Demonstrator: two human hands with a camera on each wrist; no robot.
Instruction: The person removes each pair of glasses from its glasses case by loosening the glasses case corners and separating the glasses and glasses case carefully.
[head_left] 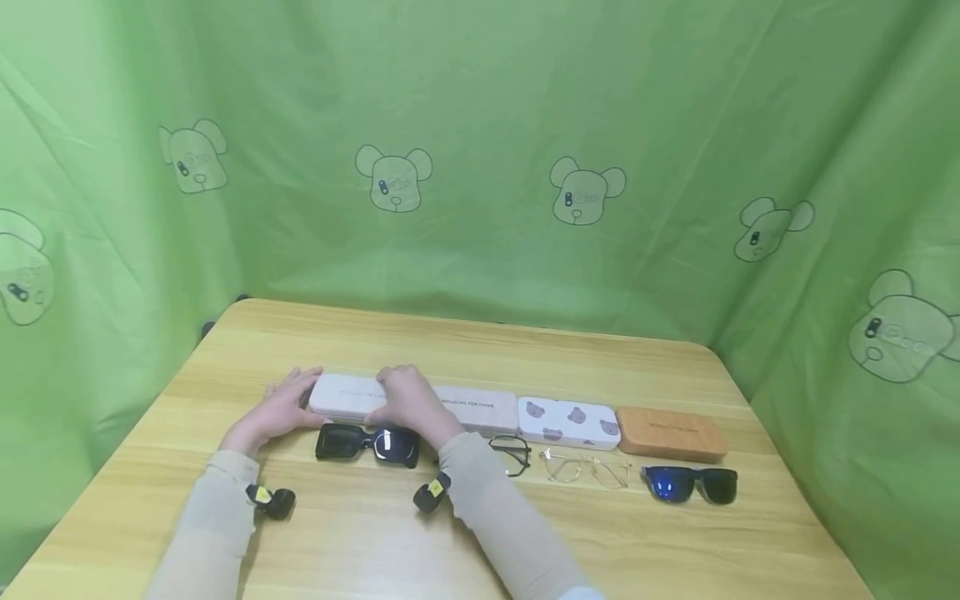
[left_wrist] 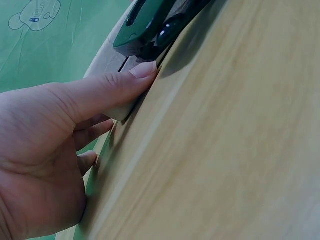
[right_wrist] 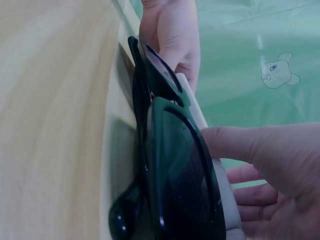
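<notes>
A pale glasses case (head_left: pixel 341 393) with faint lettering lies closed at the left end of a row of cases. My left hand (head_left: pixel 276 410) holds its left end, thumb along the front side (left_wrist: pixel 127 107) and fingers behind. My right hand (head_left: pixel 412 404) grips it near its right end; in the right wrist view the thumb (right_wrist: pixel 230 142) is at the front and the other fingers are at the back. Black thick-framed sunglasses (head_left: pixel 341 442) stand on the table just in front of this case, lenses up, and hide part of it in the right wrist view.
Rightward along the row lie a second pale case (head_left: pixel 480 410), a bear-print case (head_left: pixel 558 421) and an orange wood-look case (head_left: pixel 671 433). Before them sit dark-framed glasses (head_left: pixel 512 454), thin gold-framed glasses (head_left: pixel 564 468) and blue-lensed sunglasses (head_left: pixel 675 485). A green curtain (head_left: pixel 480 258) surrounds the wooden table (head_left: pixel 360 542).
</notes>
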